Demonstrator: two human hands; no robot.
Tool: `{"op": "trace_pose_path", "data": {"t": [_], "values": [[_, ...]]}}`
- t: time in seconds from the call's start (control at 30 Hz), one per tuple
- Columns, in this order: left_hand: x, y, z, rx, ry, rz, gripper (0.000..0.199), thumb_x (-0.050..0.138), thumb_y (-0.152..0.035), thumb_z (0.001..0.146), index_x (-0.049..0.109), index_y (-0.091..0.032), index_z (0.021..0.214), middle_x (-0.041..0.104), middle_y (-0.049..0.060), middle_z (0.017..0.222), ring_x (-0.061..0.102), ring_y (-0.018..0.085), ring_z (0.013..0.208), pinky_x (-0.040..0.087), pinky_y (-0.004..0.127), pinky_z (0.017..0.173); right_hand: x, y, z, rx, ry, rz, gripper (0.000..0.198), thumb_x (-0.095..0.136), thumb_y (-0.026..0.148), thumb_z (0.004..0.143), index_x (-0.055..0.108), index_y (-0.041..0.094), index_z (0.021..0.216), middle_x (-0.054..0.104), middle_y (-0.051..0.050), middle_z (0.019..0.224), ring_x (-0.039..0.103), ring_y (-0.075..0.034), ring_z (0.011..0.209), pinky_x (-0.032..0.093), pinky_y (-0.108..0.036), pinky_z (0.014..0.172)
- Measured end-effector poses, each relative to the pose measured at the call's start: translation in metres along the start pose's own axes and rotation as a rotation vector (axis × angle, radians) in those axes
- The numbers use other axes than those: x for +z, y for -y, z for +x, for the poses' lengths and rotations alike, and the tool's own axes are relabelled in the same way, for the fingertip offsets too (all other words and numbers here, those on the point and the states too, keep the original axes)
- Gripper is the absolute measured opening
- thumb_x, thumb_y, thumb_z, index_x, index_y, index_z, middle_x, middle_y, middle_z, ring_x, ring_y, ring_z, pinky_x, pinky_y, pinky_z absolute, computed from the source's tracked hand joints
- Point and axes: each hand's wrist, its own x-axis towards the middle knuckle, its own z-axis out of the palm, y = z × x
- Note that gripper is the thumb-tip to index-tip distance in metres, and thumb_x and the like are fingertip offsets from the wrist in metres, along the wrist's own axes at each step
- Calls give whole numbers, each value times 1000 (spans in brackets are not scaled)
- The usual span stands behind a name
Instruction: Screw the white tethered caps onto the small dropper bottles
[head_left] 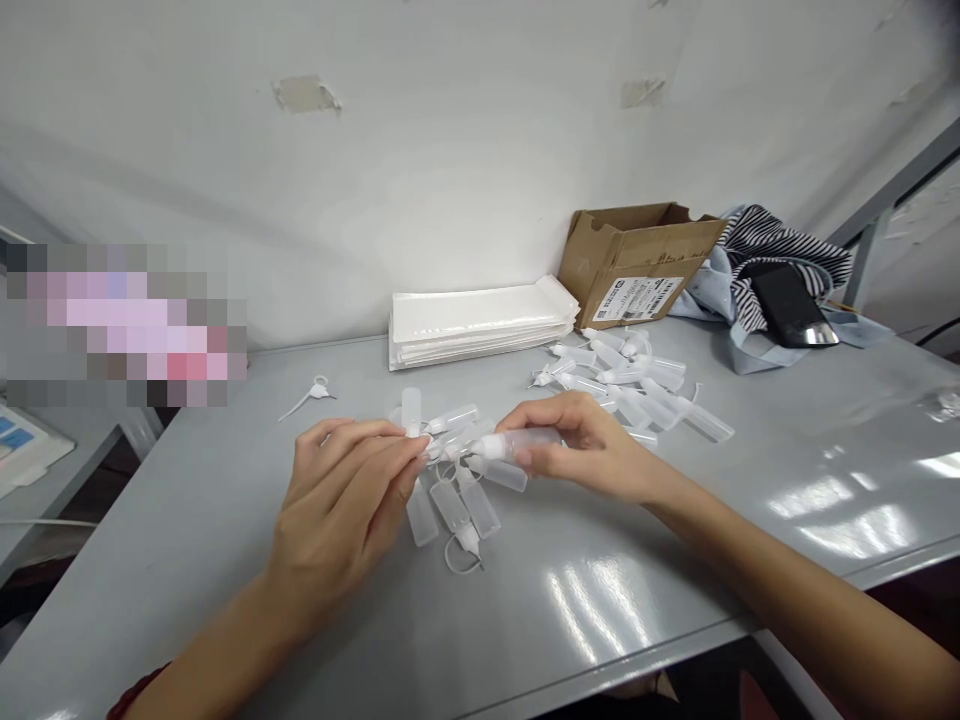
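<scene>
My right hand [574, 440] is closed around a small translucent squeeze bottle [529, 440], its white neck pointing left. Facing it, my left hand [352, 490] has its fingertips pinched together at the edge of a pile of similar bottles; whatever they hold is too small or hidden to make out. Beneath and between both hands lie several needle-tip bottles [454, 505] with white caps and thin looped straps. Alone to the left rests a loose white needle cap [321, 390] with its strap.
Behind the hands stands a stack of white padded envelopes [480, 318]. A second heap of bottles [637, 385] lies to the right, before an open cardboard box [637, 265]. Striped cloth [780, 240] and a black phone-like device [791, 305] sit at the far right of the grey table [570, 570].
</scene>
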Motion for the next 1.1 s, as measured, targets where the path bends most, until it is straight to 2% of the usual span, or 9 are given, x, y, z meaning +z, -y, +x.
{"op": "trace_pose_path", "data": {"t": [0.07,0.13,0.37,0.7,1.1], "values": [[0,-1,1,10,-15,-20,16,61,-4,83,62,-16,94,71,5,78,65,22,79,45,40,76,0,-1,0,38,-79,-47,13,57,23,80,68,15,81,59,1,66,51,-12,61,37,-23,55],[0,-2,2,17,-17,-38,15,61,-4,82,63,-16,92,71,4,75,66,22,77,46,40,76,1,-1,1,46,-96,-74,13,57,23,79,68,15,80,58,1,66,50,-12,60,37,-24,56],[1,-3,4,52,-6,-64,16,62,-4,82,63,-16,93,72,4,76,65,23,79,46,39,75,4,2,1,32,-10,-54,16,57,25,79,68,14,82,59,0,66,50,-12,60,37,-24,56],[2,-4,1,68,44,-67,20,61,-4,83,61,-17,98,72,3,78,64,23,83,48,40,75,8,2,1,6,30,-49,14,58,23,81,67,14,84,57,2,66,47,-9,58,34,-21,51],[3,-5,1,81,36,-88,24,62,-2,81,61,-18,99,72,3,79,64,22,82,49,40,74,7,2,2,12,33,-58,14,58,24,80,67,13,82,56,1,65,46,-9,58,34,-21,50]]}}
